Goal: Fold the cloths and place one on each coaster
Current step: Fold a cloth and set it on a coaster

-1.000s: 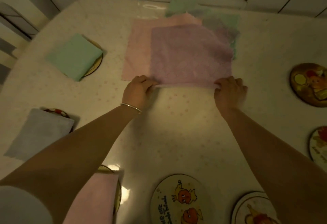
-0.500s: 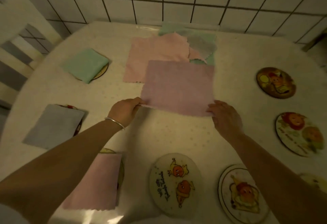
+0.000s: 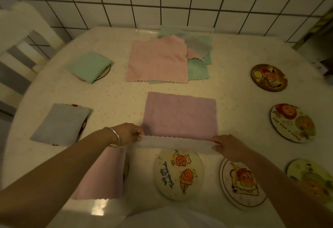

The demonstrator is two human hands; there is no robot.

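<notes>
A purple cloth (image 3: 180, 114) lies spread in the middle of the table. My left hand (image 3: 128, 134) pinches its near left corner and my right hand (image 3: 228, 147) pinches its near right corner, with the near edge lifted and its pale underside showing. A pile of unfolded pink, green and grey cloths (image 3: 162, 60) lies behind it. A folded green cloth (image 3: 88, 65), a folded grey cloth (image 3: 60, 124) and a folded pink cloth (image 3: 106, 172) each sit on a coaster at the left. A bare cartoon coaster (image 3: 178, 173) lies just below the lifted edge.
More bare coasters lie at the near right (image 3: 241, 182) and along the right side (image 3: 268, 77), (image 3: 292, 122), (image 3: 310, 175). A tiled wall (image 3: 162, 2) stands behind the table. A white chair (image 3: 21, 34) stands at the far left.
Both hands pulled the purple cloth off the pile and toward me, laid it on the table, and now raise its near edge.
</notes>
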